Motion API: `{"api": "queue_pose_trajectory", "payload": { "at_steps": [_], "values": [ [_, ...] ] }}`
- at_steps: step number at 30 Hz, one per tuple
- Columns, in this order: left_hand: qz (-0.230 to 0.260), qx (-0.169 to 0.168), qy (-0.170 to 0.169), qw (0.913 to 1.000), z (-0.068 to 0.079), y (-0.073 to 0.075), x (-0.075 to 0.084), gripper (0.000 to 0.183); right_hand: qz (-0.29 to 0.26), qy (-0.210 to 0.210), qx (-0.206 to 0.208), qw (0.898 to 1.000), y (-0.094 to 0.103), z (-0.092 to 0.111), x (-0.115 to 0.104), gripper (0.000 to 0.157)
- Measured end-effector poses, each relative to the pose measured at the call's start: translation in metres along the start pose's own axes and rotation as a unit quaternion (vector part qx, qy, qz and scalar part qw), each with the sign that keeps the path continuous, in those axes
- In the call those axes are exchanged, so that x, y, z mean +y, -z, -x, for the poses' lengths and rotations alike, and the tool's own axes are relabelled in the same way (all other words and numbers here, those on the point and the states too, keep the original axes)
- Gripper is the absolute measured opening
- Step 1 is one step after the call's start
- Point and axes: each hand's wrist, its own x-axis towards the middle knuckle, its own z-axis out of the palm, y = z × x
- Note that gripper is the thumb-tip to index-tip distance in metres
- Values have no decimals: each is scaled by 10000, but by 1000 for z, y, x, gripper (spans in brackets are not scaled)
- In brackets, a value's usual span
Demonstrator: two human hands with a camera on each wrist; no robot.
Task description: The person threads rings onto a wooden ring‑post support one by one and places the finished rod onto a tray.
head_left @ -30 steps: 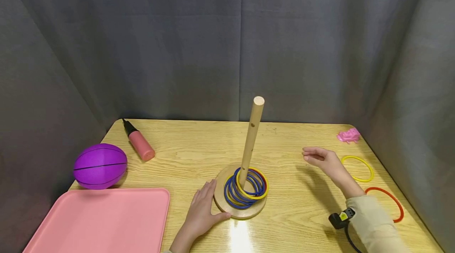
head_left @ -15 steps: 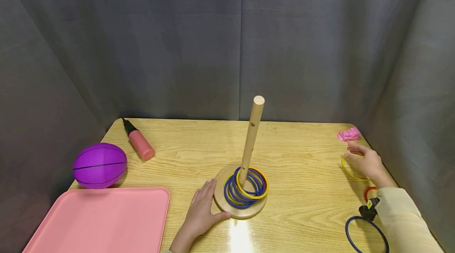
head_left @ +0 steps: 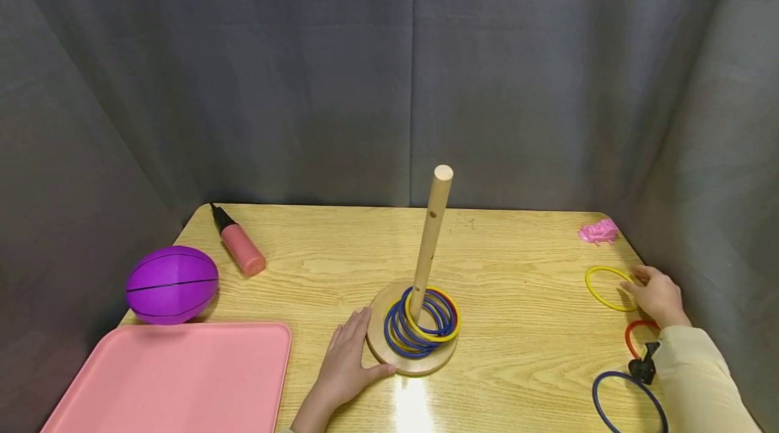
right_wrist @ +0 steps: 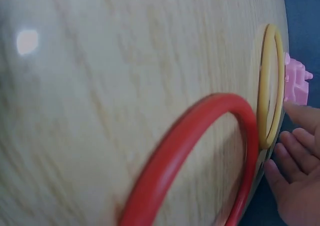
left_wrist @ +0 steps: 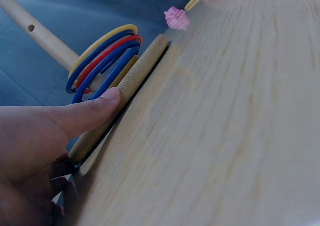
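Right hand: free of any grasp, fingers loosely extended at the right side of a yellow ring; contact with it cannot be told. Yellow ring: flat on the wooden table, near the right edge. Red ring: on the same edge, partly under the forearm in the head view. Blue ring: nearer the front, beside the pale sleeve. Left hand: fingers extended along the left rim of a round wooden base, thumb against its near rim, grasp not closed around it. Upright post: one, wooden, rising from that base. Stacked rings: blue, yellow and red, looped around the foot of the post. Pink toy: one, far right corner. Hand pump: pink with black nozzle, far left corner. Purple ball: oval, left edge. Pink tray: near left corner, just in front of the ball. Curtain: grey, beyond the far edge.
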Motion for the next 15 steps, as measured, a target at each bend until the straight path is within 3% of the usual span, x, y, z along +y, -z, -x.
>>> {"api": "queue_pose_trajectory", "payload": {
  "at_steps": [7, 15],
  "values": [
    [-60, -64, 44, 10000, -1, 1, 1, 107, 337, 91, 132, 9993, 0, -1, 2, 42],
    [-69, -39, 66, 9999, -1, 0, 0, 106, 238, -340, -340, 9986, 3, 3, -11, 27]
  ]
}}
